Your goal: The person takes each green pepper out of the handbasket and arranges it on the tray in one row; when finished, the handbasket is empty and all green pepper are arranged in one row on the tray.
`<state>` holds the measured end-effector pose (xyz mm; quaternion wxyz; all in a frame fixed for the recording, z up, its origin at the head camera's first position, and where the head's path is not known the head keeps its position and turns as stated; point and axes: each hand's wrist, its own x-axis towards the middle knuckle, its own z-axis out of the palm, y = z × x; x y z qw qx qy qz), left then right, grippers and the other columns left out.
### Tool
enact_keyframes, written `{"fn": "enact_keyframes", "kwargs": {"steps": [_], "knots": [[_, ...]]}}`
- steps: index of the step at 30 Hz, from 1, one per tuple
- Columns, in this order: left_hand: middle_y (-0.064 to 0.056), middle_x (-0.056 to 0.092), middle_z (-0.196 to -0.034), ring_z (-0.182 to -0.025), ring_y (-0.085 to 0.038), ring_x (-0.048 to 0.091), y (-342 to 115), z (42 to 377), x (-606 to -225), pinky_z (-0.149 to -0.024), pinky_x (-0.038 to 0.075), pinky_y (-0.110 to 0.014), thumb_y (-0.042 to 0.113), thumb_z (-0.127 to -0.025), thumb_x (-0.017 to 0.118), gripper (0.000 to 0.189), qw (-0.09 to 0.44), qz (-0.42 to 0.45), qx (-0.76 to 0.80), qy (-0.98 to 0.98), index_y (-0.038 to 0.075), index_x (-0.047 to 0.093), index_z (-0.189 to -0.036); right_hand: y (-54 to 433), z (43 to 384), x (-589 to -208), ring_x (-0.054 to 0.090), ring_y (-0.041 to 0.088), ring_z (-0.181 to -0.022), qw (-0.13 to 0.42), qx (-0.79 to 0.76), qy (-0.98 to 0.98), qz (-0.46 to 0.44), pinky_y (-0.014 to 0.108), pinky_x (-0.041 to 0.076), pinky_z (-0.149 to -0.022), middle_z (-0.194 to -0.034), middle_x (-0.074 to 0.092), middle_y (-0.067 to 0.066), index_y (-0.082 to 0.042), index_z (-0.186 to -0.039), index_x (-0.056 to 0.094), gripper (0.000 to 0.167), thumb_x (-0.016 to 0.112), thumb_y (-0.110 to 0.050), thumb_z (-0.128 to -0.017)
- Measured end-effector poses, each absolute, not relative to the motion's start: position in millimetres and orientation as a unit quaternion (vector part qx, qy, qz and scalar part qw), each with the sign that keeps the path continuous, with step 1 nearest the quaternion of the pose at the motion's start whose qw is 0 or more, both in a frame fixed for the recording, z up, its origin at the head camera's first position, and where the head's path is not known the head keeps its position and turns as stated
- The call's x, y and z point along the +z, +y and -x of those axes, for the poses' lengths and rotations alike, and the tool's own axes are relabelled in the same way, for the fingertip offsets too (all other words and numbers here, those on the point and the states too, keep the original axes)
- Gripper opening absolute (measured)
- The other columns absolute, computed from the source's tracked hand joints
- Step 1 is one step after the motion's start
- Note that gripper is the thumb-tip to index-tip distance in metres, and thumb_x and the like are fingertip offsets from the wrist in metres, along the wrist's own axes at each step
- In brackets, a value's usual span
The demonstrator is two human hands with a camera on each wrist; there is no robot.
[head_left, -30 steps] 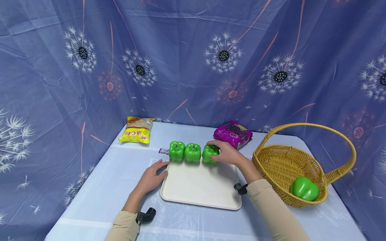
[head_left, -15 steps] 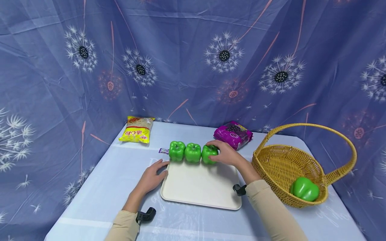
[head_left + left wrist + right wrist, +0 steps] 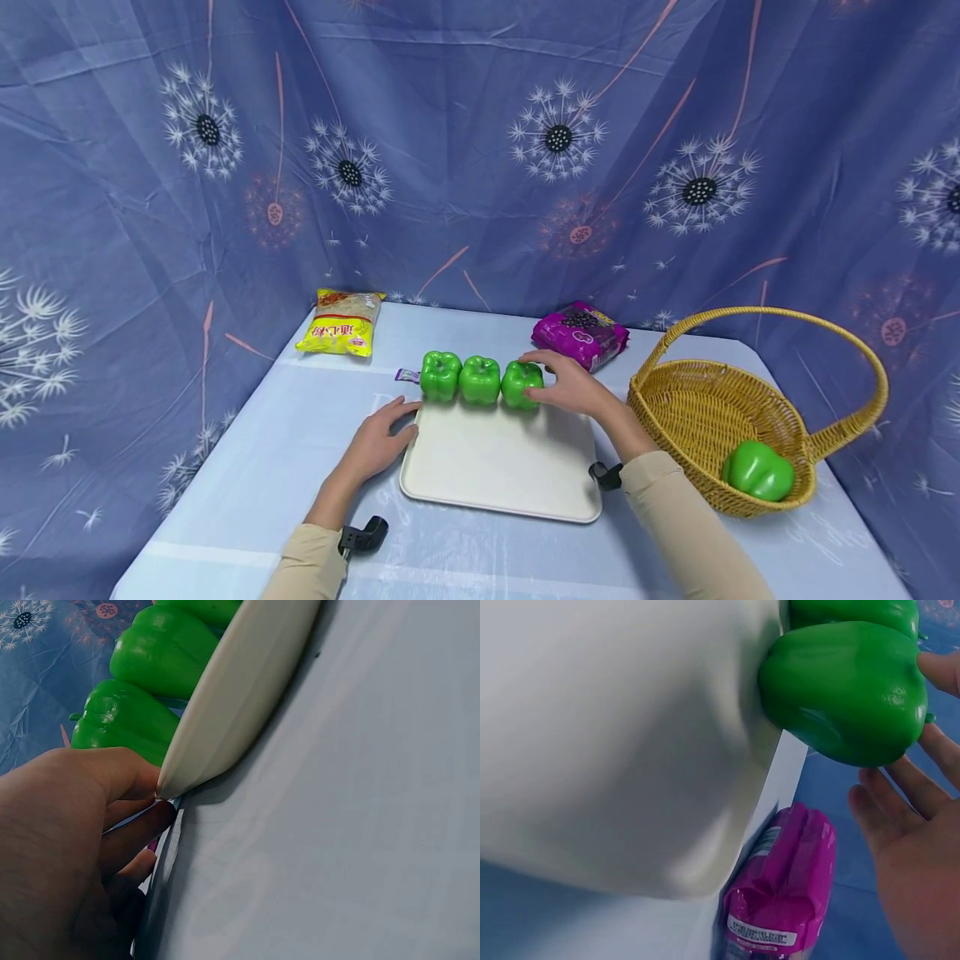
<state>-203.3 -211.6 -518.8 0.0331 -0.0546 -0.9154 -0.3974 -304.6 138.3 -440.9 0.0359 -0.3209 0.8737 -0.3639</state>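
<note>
Three green bell peppers stand side by side along the far end of a white tray (image 3: 502,462): the left one (image 3: 440,377), the middle one (image 3: 479,381) and the right one (image 3: 521,384). My right hand (image 3: 567,385) is around the right pepper's right side, fingers spread loosely. In the right wrist view its thumb is by the pepper (image 3: 844,690), and the other fingers lie at or just off its surface. My left hand (image 3: 378,437) touches the tray's left edge near the far corner. The left wrist view shows its relaxed fingertips (image 3: 142,776) against the rim.
A wicker basket (image 3: 645,396) with a tall handle stands at the right, holding another green pepper (image 3: 757,472). Behind lie a purple packet (image 3: 581,333) and a yellow pasta bag (image 3: 341,325). A small purple sachet (image 3: 407,376) lies left of the peppers.
The right pepper shifted slightly left, close to the middle one. My right hand then moved back a little to the right and its hold loosened. My left hand stayed at the tray.
</note>
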Motion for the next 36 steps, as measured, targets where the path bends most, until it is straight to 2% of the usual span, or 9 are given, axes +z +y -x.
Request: {"fn": "enact_keyframes", "kwargs": {"steps": [12, 20, 28, 30, 36], "knots": [[-0.018, 0.041, -0.146, -0.134, -0.039, 0.035, -211.9, 202.9, -520.6, -0.107, 0.028, -0.058, 0.026, -0.094, 0.061, 0.041, 0.035, 0.057, -0.401, -0.914, 0.018, 0.058, -0.134, 155.5, 296.8, -431.5, 0.049, 0.027, -0.124, 0.009, -0.320, 0.898, 0.300, 0.046, 0.040, -0.102, -0.132, 0.056, 0.004, -0.013, -0.131, 0.059, 0.055, 0.073, -0.035, -0.084], [-0.017, 0.041, -0.146, -0.134, -0.038, 0.035, -211.3, 204.4, -518.9, -0.107, 0.028, -0.058, 0.026, -0.094, 0.061, 0.041, 0.032, 0.057, -0.398, -0.915, 0.019, 0.059, -0.134, 182.2, 287.5, -422.5, 0.061, 0.029, -0.104, 0.001, -0.340, 0.886, 0.314, 0.045, 0.050, -0.090, -0.114, 0.065, 0.002, -0.011, -0.124, 0.064, 0.043, 0.073, -0.030, -0.086], [-0.017, 0.041, -0.146, -0.135, -0.038, 0.035, -211.7, 203.7, -519.3, -0.107, 0.028, -0.058, 0.026, -0.094, 0.061, 0.041, 0.031, 0.054, -0.397, -0.916, 0.019, 0.059, -0.134, 216.0, 273.3, -410.5, 0.061, 0.014, -0.096, 0.016, -0.320, 0.901, 0.292, 0.044, 0.051, -0.086, -0.110, 0.066, -0.004, -0.015, -0.122, 0.064, 0.039, 0.070, -0.033, -0.088], [-0.017, 0.041, -0.146, -0.134, -0.039, 0.035, -211.7, 203.2, -519.4, -0.107, 0.027, -0.058, 0.026, -0.094, 0.061, 0.041, 0.032, 0.055, -0.399, -0.915, 0.018, 0.059, -0.134, 225.6, 270.0, -405.8, 0.062, 0.014, -0.096, 0.024, -0.321, 0.903, 0.286, 0.046, 0.051, -0.087, -0.112, 0.065, -0.002, -0.015, -0.123, 0.064, 0.039, 0.069, -0.034, -0.089], [-0.016, 0.041, -0.146, -0.135, -0.038, 0.035, -211.6, 202.8, -519.3, -0.108, 0.027, -0.058, 0.026, -0.094, 0.061, 0.041, 0.034, 0.052, -0.399, -0.915, 0.019, 0.059, -0.134, 256.6, 261.7, -391.0, 0.062, 0.014, -0.097, 0.044, -0.322, 0.913, 0.248, 0.040, 0.053, -0.084, -0.113, 0.064, -0.002, -0.019, -0.125, 0.061, 0.041, 0.066, -0.040, -0.090]]}}
